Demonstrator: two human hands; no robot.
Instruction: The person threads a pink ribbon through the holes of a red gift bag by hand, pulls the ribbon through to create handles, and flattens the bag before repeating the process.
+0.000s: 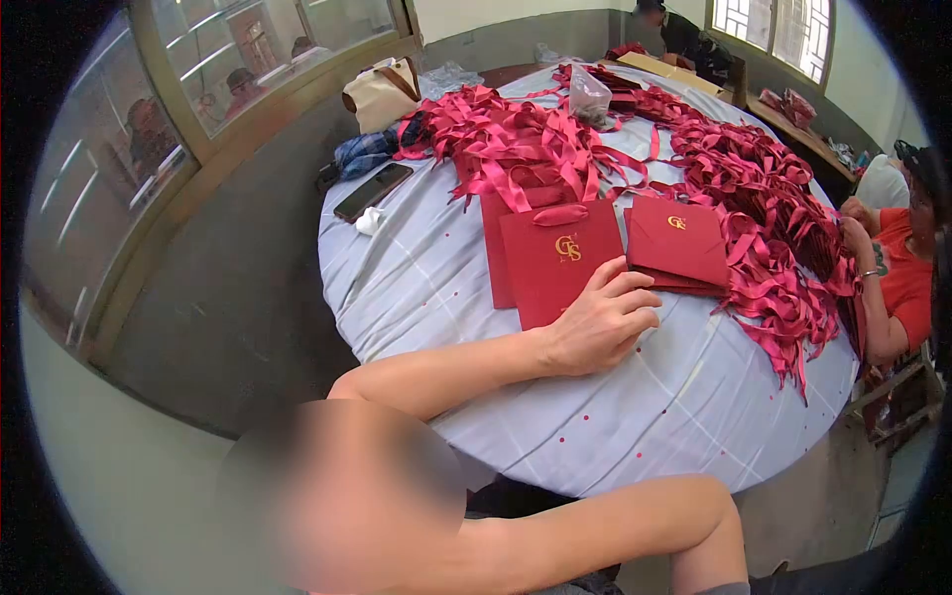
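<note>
My left hand (607, 315) lies over the lower right corner of a red paper gift bag (543, 260) with gold "GTS" lettering and a pink ribbon handle. Its fingers are loosely bent and slightly apart, not visibly gripping anything. Another red bag (499, 283) shows partly beneath that one. Just beyond my fingertips is a small stack of red envelope-like pieces (679, 238) bearing the same gold letters. My right forearm (595, 526) crosses the bottom of the view toward the left. A blurred patch covers where it ends, so the fingers of my right hand are hidden.
Heaps of pink-ribboned red bags (516, 144) cover the far side of the round cloth-covered table (416, 288), with more at right (754, 188). A phone (374, 192), crumpled tissue (370, 221) and cream handbag (382, 94) lie left. A co-worker in orange (897, 268) handles bags at right.
</note>
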